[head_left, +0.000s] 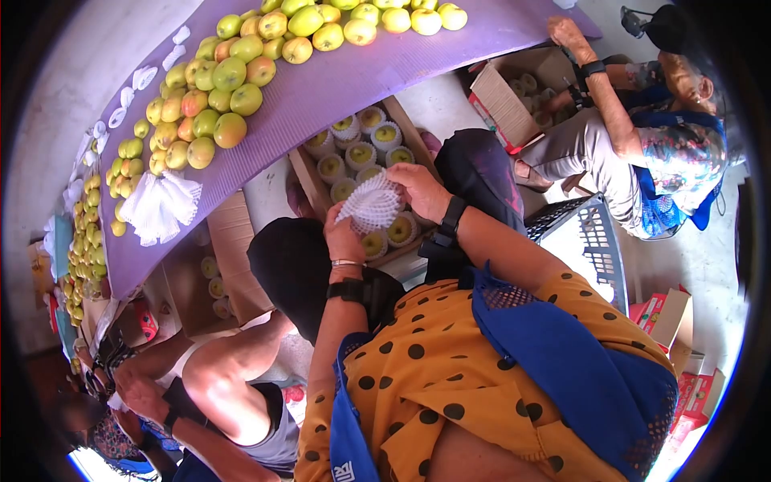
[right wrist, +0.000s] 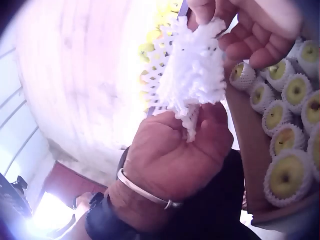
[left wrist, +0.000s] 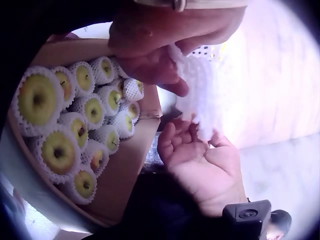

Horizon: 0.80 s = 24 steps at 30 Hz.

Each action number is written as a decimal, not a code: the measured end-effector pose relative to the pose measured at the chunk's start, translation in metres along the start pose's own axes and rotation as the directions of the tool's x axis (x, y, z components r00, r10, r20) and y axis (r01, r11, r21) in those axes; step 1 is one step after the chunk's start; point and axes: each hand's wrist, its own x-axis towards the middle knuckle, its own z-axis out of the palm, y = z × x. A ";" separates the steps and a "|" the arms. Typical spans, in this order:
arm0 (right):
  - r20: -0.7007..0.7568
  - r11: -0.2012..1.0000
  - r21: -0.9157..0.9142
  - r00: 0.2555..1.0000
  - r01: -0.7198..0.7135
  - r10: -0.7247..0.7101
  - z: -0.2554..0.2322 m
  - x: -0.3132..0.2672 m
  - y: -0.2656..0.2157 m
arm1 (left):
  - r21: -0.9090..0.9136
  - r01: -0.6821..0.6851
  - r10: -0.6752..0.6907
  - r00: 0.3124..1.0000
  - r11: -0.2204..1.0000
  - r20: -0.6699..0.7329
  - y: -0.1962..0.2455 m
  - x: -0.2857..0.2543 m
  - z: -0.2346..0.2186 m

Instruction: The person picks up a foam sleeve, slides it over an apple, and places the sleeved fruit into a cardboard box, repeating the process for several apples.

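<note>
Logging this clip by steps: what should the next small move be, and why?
Probably spread the net open: left hand and right hand both hold it, no apple shows inside, and the boxed apples are similarly wrapped.

Rough foam netting (head_left: 371,205) between your hands (head_left: 423,193)
Below them you have a matt cardboard box (left wrist: 127,177); ahead and left, smooth, glossy apples (head_left: 230,74) on a finely ribbed counter (head_left: 337,80); to your hands' right, a plastic crate (head_left: 598,229).

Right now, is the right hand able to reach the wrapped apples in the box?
Probably yes: the wrapped apples sit close by in the open box, though the right hand holds the white foam net.
</note>
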 end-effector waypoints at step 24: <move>-0.131 0.624 -0.780 0.965 0.041 -0.227 0.000 0.002 0.002 | -0.010 -0.170 0.169 0.985 0.985 -0.032 -0.007 0.006 -0.004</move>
